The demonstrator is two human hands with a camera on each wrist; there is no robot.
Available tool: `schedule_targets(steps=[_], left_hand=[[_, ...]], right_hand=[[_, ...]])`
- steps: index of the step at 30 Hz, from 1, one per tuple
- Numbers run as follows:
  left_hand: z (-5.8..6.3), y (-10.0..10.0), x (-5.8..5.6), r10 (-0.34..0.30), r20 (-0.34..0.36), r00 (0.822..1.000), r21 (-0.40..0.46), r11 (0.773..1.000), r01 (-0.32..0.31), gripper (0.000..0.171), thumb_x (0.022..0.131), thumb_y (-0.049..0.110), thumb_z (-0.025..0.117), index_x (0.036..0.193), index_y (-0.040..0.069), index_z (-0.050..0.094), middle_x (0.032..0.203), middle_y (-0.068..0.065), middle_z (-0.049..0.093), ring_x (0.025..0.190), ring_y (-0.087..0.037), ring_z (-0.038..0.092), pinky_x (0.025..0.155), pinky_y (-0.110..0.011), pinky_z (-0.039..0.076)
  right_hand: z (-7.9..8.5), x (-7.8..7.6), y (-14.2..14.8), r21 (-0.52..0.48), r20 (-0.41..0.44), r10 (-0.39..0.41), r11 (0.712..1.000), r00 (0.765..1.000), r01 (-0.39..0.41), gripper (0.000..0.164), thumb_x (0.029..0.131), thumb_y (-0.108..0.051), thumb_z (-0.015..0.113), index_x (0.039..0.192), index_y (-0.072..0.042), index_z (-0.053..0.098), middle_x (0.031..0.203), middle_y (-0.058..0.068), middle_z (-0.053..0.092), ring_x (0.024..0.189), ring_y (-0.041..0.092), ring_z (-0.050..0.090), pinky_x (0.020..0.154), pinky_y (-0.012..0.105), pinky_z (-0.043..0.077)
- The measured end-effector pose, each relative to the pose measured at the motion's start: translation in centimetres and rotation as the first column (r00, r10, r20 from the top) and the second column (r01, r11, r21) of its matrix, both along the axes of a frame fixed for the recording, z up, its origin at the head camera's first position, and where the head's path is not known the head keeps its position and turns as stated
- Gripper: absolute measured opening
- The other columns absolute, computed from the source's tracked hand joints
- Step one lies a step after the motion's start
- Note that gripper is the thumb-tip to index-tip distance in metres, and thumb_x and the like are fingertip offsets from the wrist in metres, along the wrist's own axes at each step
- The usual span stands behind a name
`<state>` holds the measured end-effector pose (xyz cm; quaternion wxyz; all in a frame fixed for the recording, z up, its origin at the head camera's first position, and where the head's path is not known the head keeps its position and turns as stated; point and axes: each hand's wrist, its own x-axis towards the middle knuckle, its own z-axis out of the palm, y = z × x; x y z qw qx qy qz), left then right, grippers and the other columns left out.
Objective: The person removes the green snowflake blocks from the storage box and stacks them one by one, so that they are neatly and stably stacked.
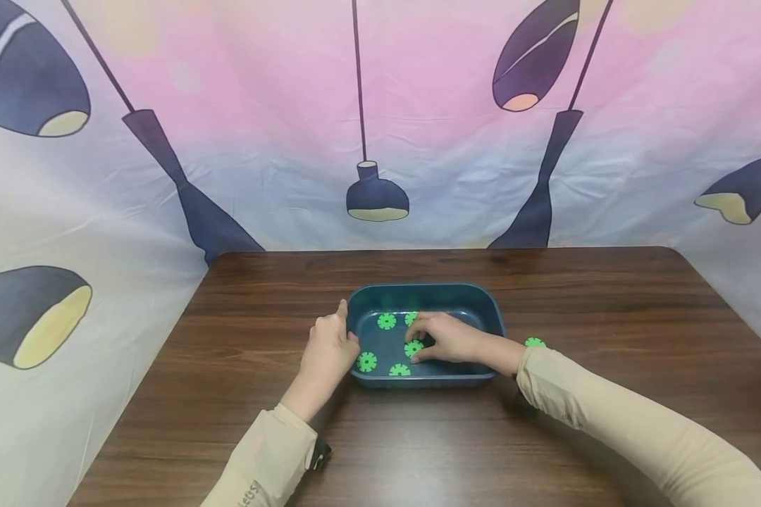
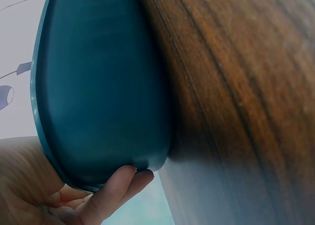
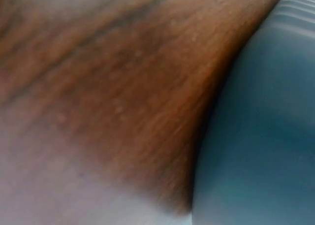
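Note:
A dark teal rectangular tub [image 1: 424,380] stands on the table, with several bright green notched discs lying in it. My left hand [image 1: 330,341] grips the tub's left rim; in the left wrist view, its fingers [image 2: 115,190] lie against the outer wall. Reaching in over the right side, my right hand [image 1: 447,338] pinches a green notched disc [image 1: 413,348] between thumb and fingertips, low over the tub floor. Another green disc [image 1: 411,319] is partly covered by this hand. The right wrist view shows the tub's outer wall [image 3: 261,126] but not the hand.
Inside the tub are further green discs, at the back [image 1: 387,321], front left [image 1: 367,362] and front [image 1: 399,370]. One more disc [image 1: 535,342] lies on the wooden table [image 1: 260,296] right of the tub, partly behind the right sleeve. A cloth printed with lamps [image 1: 304,127] hangs behind.

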<state>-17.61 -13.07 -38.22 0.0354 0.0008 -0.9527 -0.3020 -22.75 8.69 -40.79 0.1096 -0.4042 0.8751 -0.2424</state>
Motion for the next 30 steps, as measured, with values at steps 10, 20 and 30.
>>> schedule_targets(steps=[10,20,30], left_hand=[[0.06,0.09,0.15,-0.024,-0.035,0.999,-0.017,1.0,0.023,0.062,0.077,-0.007,0.055,0.136,-0.014,0.036,0.048,-0.005,0.043,0.036,-0.009,0.03,0.037,-0.019,0.024],[0.08,0.32,0.24,-0.016,-0.064,0.998,-0.041,0.999,0.014,0.06,0.077,-0.007,0.055,0.135,-0.014,0.038,0.052,-0.006,0.045,0.037,-0.01,0.035,0.037,-0.019,0.026],[-0.03,0.36,0.14,-0.008,-0.057,0.998,-0.07,0.998,0.004,0.062,0.076,-0.006,0.058,0.135,-0.013,0.039,0.056,-0.007,0.047,0.04,-0.012,0.041,0.038,-0.02,0.03]], right_hand=[[0.07,0.23,0.13,0.053,-0.063,0.028,0.998,0.998,-0.024,0.031,0.083,-0.026,0.07,0.111,-0.014,0.067,0.104,-0.003,0.059,0.092,0.01,0.057,0.08,0.027,0.048],[0.13,0.22,0.3,0.031,-0.085,0.051,0.998,0.995,-0.048,0.031,0.082,-0.024,0.07,0.111,-0.012,0.068,0.103,-0.002,0.059,0.089,0.009,0.057,0.076,0.025,0.049],[0.34,0.35,0.44,-0.066,-0.087,0.01,0.998,0.996,-0.016,0.029,0.079,-0.025,0.071,0.106,-0.014,0.07,0.1,-0.007,0.059,0.085,0.006,0.056,0.071,0.022,0.048]])
